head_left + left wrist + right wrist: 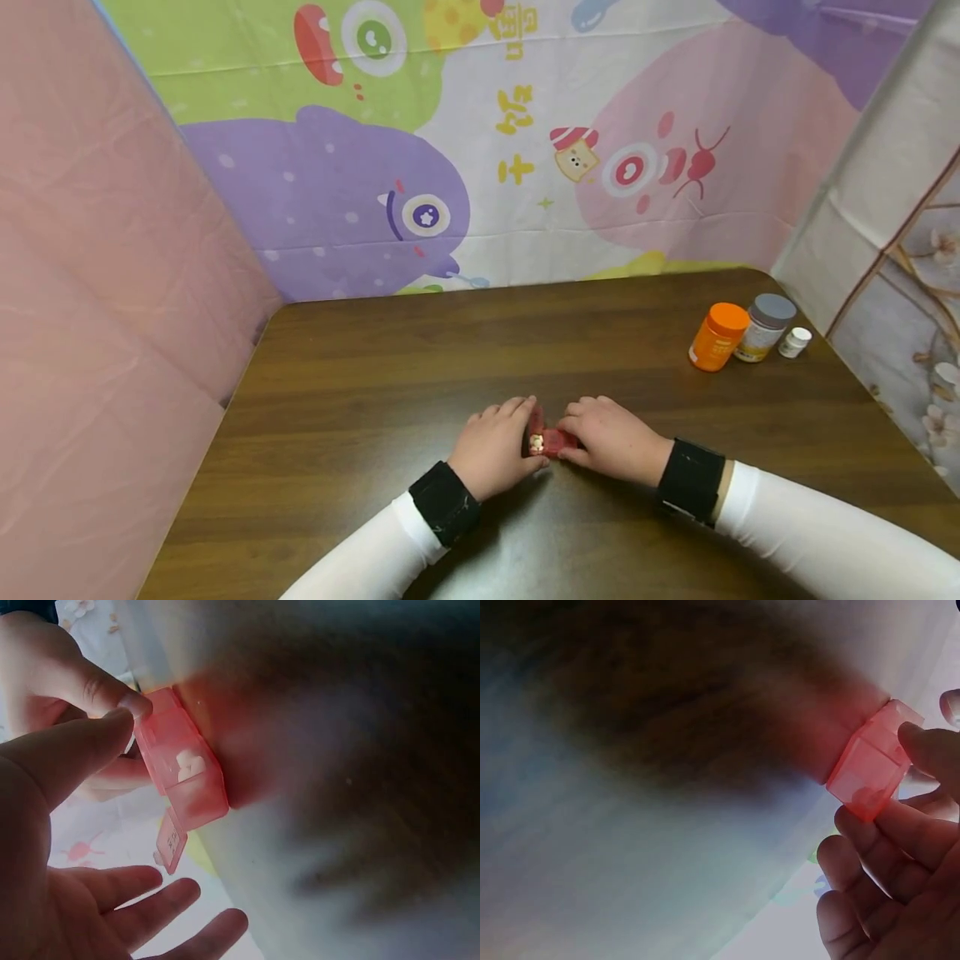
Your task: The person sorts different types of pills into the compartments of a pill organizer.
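Note:
A small red translucent pill box lies low over the table, its end lid flipped up. Pale pills show in the uncovered compartment. My right hand holds the box's right end, thumb on the near side and fingers on the far side. In the right wrist view, the box sits between that thumb and the fingertips. My left hand arches around the left end, its fingers spread and loosely bent. Its thumb tip overlaps the right thumb in the left wrist view.
Toward the back right of the brown table stand an orange bottle, a grey-lidded bottle and a small white bottle. A cartoon-printed cloth hangs behind the table, and a pink cloth hangs at the left.

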### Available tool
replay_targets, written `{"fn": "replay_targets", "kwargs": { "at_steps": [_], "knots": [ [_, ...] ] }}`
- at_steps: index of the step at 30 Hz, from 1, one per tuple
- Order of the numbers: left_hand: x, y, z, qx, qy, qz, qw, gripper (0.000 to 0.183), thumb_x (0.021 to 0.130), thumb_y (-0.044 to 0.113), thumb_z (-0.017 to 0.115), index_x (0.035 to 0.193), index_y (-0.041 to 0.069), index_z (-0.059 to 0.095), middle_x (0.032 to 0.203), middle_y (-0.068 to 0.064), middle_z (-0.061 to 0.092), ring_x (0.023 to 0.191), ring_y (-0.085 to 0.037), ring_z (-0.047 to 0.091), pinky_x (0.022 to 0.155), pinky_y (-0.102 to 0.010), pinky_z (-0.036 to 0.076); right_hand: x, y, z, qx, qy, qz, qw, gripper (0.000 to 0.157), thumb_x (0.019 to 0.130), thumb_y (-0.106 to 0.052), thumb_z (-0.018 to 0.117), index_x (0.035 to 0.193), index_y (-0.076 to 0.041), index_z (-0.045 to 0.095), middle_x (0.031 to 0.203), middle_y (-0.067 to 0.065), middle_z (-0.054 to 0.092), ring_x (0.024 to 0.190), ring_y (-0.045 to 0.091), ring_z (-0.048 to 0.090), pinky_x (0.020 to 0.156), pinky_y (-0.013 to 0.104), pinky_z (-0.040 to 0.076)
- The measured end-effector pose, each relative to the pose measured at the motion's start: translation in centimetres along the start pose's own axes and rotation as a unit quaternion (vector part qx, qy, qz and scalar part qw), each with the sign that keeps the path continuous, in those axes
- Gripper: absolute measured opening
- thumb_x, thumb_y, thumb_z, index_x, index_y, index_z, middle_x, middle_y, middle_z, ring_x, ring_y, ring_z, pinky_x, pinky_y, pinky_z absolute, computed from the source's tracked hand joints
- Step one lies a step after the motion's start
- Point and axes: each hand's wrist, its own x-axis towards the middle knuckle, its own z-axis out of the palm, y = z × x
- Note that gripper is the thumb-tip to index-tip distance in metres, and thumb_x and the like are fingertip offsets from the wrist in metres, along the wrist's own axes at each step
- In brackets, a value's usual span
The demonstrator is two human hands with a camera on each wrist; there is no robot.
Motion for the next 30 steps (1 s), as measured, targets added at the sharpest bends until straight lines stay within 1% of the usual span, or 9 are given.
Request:
{"fn": "replay_targets", "kwargs": {
  "at_steps": [3, 6, 10, 13, 16, 18, 22, 26, 30],
  "knots": [
    [0.1, 0.1, 0.0, -0.007, 0.008, 0.008, 0.9999, 0.076, 0.081, 0.054, 0.070, 0.141, 0.012, 0.049, 0.135, -0.004, 0.054, 0.112, -0.024, 0.052, 0.091, -0.047, 0.046, -0.1, 0.1, 0.0, 0.009, -0.001, -0.002, 1.000, 0.029, 0.084, -0.042, 0.072, 0.096, -0.015, 0.072, 0.080, -0.006, 0.058, 0.073, 0.013, 0.046, 0.066, 0.032, 0.041],
    [0.1, 0.1, 0.0, -0.018, 0.030, 0.018, 0.9992, 0.062, 0.084, 0.046, 0.069, 0.134, 0.011, 0.056, 0.129, -0.003, 0.059, 0.108, -0.023, 0.054, 0.088, -0.046, 0.048, -0.1, 0.2, 0.0, 0.021, -0.005, 0.002, 1.000, 0.029, 0.084, -0.041, 0.073, 0.098, -0.015, 0.072, 0.082, -0.006, 0.059, 0.074, 0.013, 0.046, 0.068, 0.032, 0.043],
    [-0.3, 0.1, -0.2, -0.051, 0.066, 0.036, 0.9958, 0.037, 0.087, 0.033, 0.069, 0.118, 0.012, 0.065, 0.113, -0.001, 0.065, 0.094, -0.016, 0.060, 0.080, -0.041, 0.052, -0.3, 0.2, 0.0, 0.035, -0.012, 0.011, 0.999, 0.029, 0.085, -0.040, 0.073, 0.100, -0.015, 0.072, 0.083, -0.007, 0.058, 0.074, 0.011, 0.046, 0.069, 0.032, 0.044],
    [-0.6, 0.1, -0.3, -0.072, 0.082, 0.049, 0.9929, 0.022, 0.089, 0.026, 0.069, 0.107, 0.014, 0.070, 0.103, 0.000, 0.068, 0.085, -0.012, 0.061, 0.072, -0.037, 0.054, -0.3, 0.3, 0.0, 0.039, -0.015, 0.015, 0.999, 0.029, 0.085, -0.040, 0.072, 0.101, -0.015, 0.072, 0.082, -0.008, 0.057, 0.073, 0.010, 0.046, 0.069, 0.030, 0.043],
    [-0.8, 0.0, -0.1, -0.071, 0.084, 0.061, 0.9920, 0.015, 0.089, 0.024, 0.070, 0.100, 0.015, 0.072, 0.100, 0.001, 0.067, 0.083, -0.010, 0.061, 0.069, -0.034, 0.055, -0.3, 0.3, 0.0, 0.038, -0.013, 0.018, 0.999, 0.028, 0.086, -0.040, 0.072, 0.100, -0.015, 0.072, 0.082, -0.008, 0.055, 0.072, 0.010, 0.045, 0.068, 0.030, 0.042],
    [-0.7, -0.1, 0.0, -0.063, 0.080, 0.071, 0.9922, 0.013, 0.089, 0.025, 0.071, 0.097, 0.015, 0.071, 0.100, 0.001, 0.067, 0.082, -0.009, 0.061, 0.069, -0.032, 0.055, -0.3, 0.3, 0.0, 0.039, -0.008, 0.017, 0.999, 0.028, 0.085, -0.039, 0.072, 0.099, -0.015, 0.072, 0.081, -0.007, 0.056, 0.071, 0.011, 0.045, 0.067, 0.030, 0.041],
    [-0.2, -0.2, 0.3, -0.053, 0.060, 0.087, 0.9930, 0.012, 0.088, 0.025, 0.071, 0.092, 0.015, 0.069, 0.095, 0.002, 0.066, 0.078, -0.007, 0.058, 0.068, -0.029, 0.054, -0.4, 0.3, 0.0, 0.041, -0.004, 0.012, 0.999, 0.028, 0.085, -0.039, 0.073, 0.099, -0.015, 0.072, 0.081, -0.006, 0.057, 0.071, 0.012, 0.045, 0.066, 0.030, 0.040],
    [0.2, -0.2, 0.4, -0.058, 0.047, 0.095, 0.9927, 0.008, 0.088, 0.023, 0.072, 0.086, 0.017, 0.068, 0.082, 0.006, 0.064, 0.070, -0.005, 0.055, 0.064, -0.027, 0.052, -0.4, 0.3, 0.1, 0.041, -0.005, 0.013, 0.999, 0.028, 0.085, -0.039, 0.072, 0.100, -0.016, 0.072, 0.083, -0.007, 0.059, 0.072, 0.011, 0.045, 0.066, 0.030, 0.039],
    [0.5, -0.2, 0.4, -0.062, 0.041, 0.096, 0.9926, 0.007, 0.086, 0.022, 0.073, 0.085, 0.018, 0.069, 0.079, 0.008, 0.064, 0.068, -0.004, 0.054, 0.063, -0.025, 0.051, -0.4, 0.3, 0.2, 0.040, -0.006, 0.016, 0.999, 0.027, 0.086, -0.039, 0.072, 0.100, -0.017, 0.072, 0.083, -0.007, 0.059, 0.073, 0.011, 0.045, 0.067, 0.030, 0.039]
  ]
}}
